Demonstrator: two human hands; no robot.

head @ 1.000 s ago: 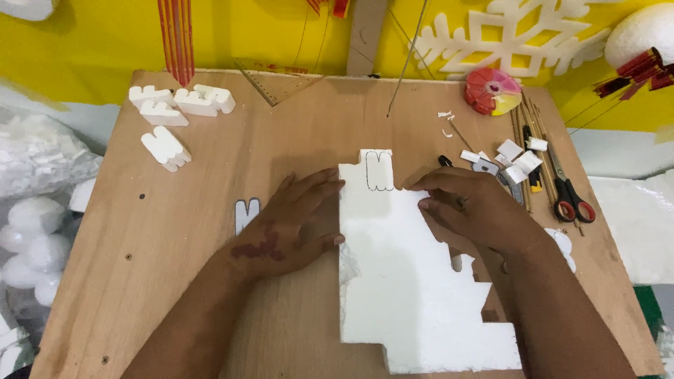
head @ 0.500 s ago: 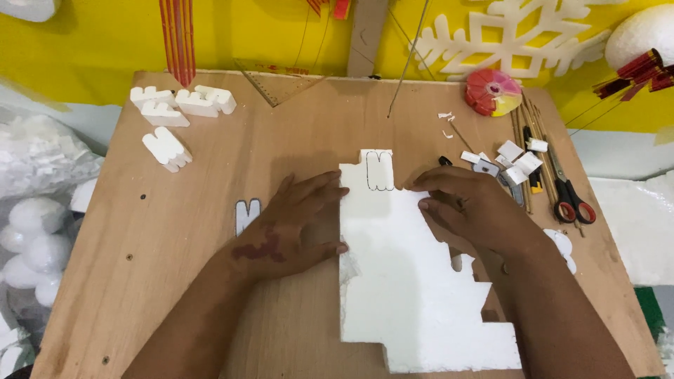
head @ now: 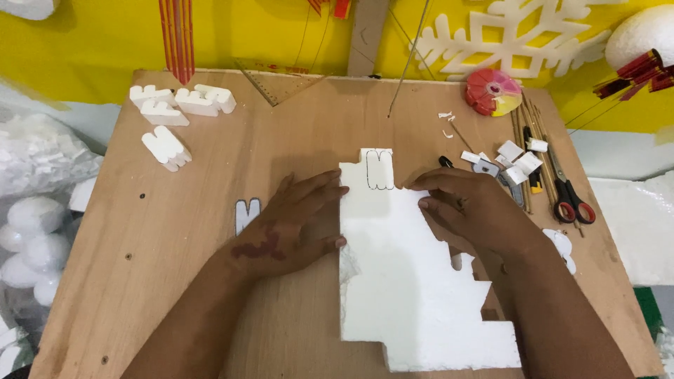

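Cut foam letters (head: 172, 116) lying far left on wooden board (head: 210, 281). Left hand (head: 291, 228) resting flat, fingers spread, fingertips pressing left edge of white foam sheet (head: 407, 281). Sheet lying between both hands, long axis running toward person. Right hand (head: 470, 210) pressing flat on sheet's right side, just beside outlined letter tab (head: 379, 168). Scissors (head: 569, 196) lying well right.

My forearms are bare, no sleeves in sight. My left hand (head: 284, 231) carries a dark reddish blotch across its back, near the wrist. My right hand (head: 477, 210) is unmarked. No watch or bracelet on either wrist.
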